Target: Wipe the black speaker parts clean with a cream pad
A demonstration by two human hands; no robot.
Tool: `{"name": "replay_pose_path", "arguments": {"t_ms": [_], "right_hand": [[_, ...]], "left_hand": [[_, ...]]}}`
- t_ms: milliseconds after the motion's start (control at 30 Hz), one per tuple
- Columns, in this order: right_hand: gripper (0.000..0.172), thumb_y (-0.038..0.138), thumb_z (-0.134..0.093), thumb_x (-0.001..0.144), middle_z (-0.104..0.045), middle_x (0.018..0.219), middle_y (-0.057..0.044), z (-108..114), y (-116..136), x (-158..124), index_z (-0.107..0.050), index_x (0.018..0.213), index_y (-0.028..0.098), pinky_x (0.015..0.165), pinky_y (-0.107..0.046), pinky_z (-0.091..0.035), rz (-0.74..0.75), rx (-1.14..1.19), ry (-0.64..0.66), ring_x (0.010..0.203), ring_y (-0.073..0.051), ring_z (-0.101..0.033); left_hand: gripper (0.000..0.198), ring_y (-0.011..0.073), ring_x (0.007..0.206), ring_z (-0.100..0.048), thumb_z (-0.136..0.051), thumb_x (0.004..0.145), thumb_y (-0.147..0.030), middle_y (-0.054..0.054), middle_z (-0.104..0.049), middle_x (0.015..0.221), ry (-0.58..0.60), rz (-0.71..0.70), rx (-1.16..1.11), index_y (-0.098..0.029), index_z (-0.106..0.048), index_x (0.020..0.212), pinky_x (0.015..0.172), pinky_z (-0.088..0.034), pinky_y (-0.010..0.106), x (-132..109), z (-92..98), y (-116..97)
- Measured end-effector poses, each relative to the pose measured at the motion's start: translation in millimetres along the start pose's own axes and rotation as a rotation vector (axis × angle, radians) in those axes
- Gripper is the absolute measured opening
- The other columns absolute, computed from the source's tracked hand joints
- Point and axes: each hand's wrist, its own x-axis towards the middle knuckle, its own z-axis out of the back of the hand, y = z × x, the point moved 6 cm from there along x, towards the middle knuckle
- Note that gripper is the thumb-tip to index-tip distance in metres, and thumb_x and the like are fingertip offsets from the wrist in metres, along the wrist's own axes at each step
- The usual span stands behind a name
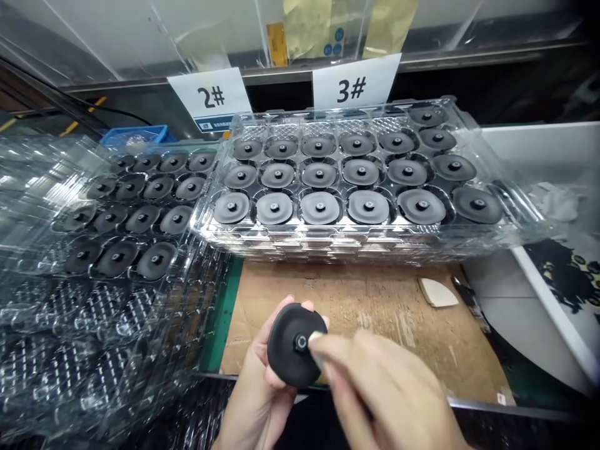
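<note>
My left grip [253, 375] is closed around a black round disc [284, 356], with the fingers curled up over its rim and its face turned up toward my camera. A small metal stud [300, 342] stands at the disc's centre. My right grip [379, 390] reaches in from the lower right, its fingers [335, 353] drawn together with one tip right at the stud. From this view, I can't tell whether they pinch it or only touch it.

Both grips hold the disc over the front edge of the table [506, 405]. Just past it lies a worn cardboard sheet [365, 300], with a pale paper scrap [438, 292] on it and a strip of green cutting mat [220, 319] showing along its left side.

Beyond the cardboard sits a clear plastic tray [281, 234] holding rows of grey discs, one to a pocket, studs up. To its left, a second clear tray [47, 187] holds darker discs in rows, and more clear trays [94, 325] lie stacked below it. Behind them stand paper labels reading 2# [210, 94] and 3# [356, 87], with a blue crate [134, 134] further left.
</note>
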Motion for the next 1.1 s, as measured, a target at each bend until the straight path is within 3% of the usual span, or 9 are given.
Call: {"name": "replay_pose_path", "arguments": {"t_ms": [167, 333, 500, 633, 733, 833, 900, 1033, 1100], "right_hand": [[0.018, 0.012, -0.046, 0.084, -0.063, 0.077, -0.002, -4.8, -4.5, 2.5, -0.058, 0.095, 0.019, 0.061, -0.025, -0.046, -0.064, 0.108, 0.14, 0.065, -0.014, -0.059], [0.018, 0.013, -0.05, 0.083, -0.061, 0.069, 0.0, -3.1, 0.1, 4.3, -0.059, 0.098, 0.019, 0.058, -0.026, -0.045, 0.042, 0.085, 0.092, 0.059, -0.014, -0.056], [0.017, 0.013, -0.046, 0.085, -0.063, 0.08, -0.002, -6.1, -13.5, 4.9, -0.059, 0.094, 0.019, 0.064, -0.024, -0.045, -0.145, 0.147, 0.147, 0.069, -0.013, -0.06], [0.02, 0.012, -0.048, 0.083, -0.063, 0.075, 0.0, -3.7, -5.8, 4.0, -0.059, 0.098, 0.02, 0.063, -0.024, -0.045, -0.018, 0.176, 0.102, 0.064, -0.013, -0.058], [0.019, 0.017, -0.046, 0.087, -0.064, 0.083, 0.0, -13.3, -32.8, 2.7, -0.06, 0.097, 0.022, 0.066, -0.021, -0.045, -0.154, 0.233, 0.141, 0.073, -0.011, -0.06], [0.019, 0.025, -0.044, 0.089, -0.065, 0.096, -0.004, -24.7, -78.1, -9.8, -0.06, 0.1, 0.022, 0.075, -0.026, -0.045, -0.387, 0.149, 0.079, 0.088, -0.016, -0.06], [0.021, 0.027, -0.044, 0.089, -0.065, 0.099, -0.005, -40.9, -95.7, -26.2, -0.06, 0.101, 0.021, 0.076, -0.028, -0.047, -0.428, 0.146, 0.117, 0.09, -0.018, -0.061], [0.019, 0.022, -0.047, 0.086, -0.068, 0.088, -0.002, -74.9, -103.1, -63.5, -0.065, 0.095, 0.023, 0.07, -0.026, -0.05, -0.402, 0.209, 0.257, 0.08, -0.017, -0.064], [0.018, 0.022, -0.049, 0.086, -0.069, 0.085, -0.002, -78.9, -101.9, -72.0, -0.066, 0.093, 0.023, 0.069, -0.026, -0.051, -0.411, 0.228, 0.285, 0.078, -0.016, -0.065]], "left_hand": [[0.046, 0.0172, 0.095, -0.064, -0.078, 0.053, -0.03, -0.003, -0.068, 0.109, -0.041, 0.007, 0.008, -0.032, -0.068, 0.097, 0.08, -0.05, 0.019, 1.4, 3.4, 2.5], [0.044, 0.0217, 0.097, -0.063, -0.077, 0.056, -0.031, -0.003, -0.068, 0.109, -0.046, 0.025, -0.01, -0.034, -0.068, 0.098, 0.083, -0.05, 0.025, 1.0, 8.1, 6.2], [0.056, 0.018, 0.101, -0.061, -0.08, 0.049, -0.034, -0.001, -0.067, 0.112, -0.034, -0.043, -0.028, -0.03, -0.066, 0.103, 0.081, -0.049, 0.018, 1.7, 10.5, 5.8], [0.04, 0.0204, 0.104, -0.059, -0.069, 0.069, -0.025, 0.0, -0.065, 0.115, -0.004, 0.016, -0.065, -0.032, -0.063, 0.108, 0.088, -0.048, 0.025, 5.8, 10.4, 13.5], [0.034, 0.0204, 0.111, -0.055, -0.057, 0.08, -0.026, 0.002, -0.062, 0.12, 0.011, 0.003, -0.166, -0.03, -0.059, 0.114, 0.093, -0.046, 0.028, 12.5, 13.7, 15.1], [0.038, 0.0233, 0.115, -0.051, -0.058, 0.078, -0.034, 0.003, -0.06, 0.123, 0.015, 0.026, -0.233, -0.025, -0.059, 0.114, 0.096, -0.044, 0.03, 18.2, 17.1, 15.8], [0.042, 0.0257, 0.117, -0.05, -0.06, 0.074, -0.036, 0.003, -0.058, 0.125, 0.021, 0.041, -0.238, -0.025, -0.059, 0.115, 0.096, -0.044, 0.03, 19.3, 17.5, 15.5], [0.048, 0.0274, 0.119, -0.047, -0.062, 0.072, -0.038, 0.007, -0.053, 0.13, 0.024, 0.015, -0.231, -0.023, -0.057, 0.118, 0.097, -0.043, 0.031, 17.8, 18.0, 14.7], [0.048, 0.0272, 0.118, -0.048, -0.062, 0.073, -0.037, 0.009, -0.053, 0.131, 0.021, 0.013, -0.213, -0.022, -0.056, 0.118, 0.097, -0.042, 0.031, 17.6, 18.8, 15.8]]}}
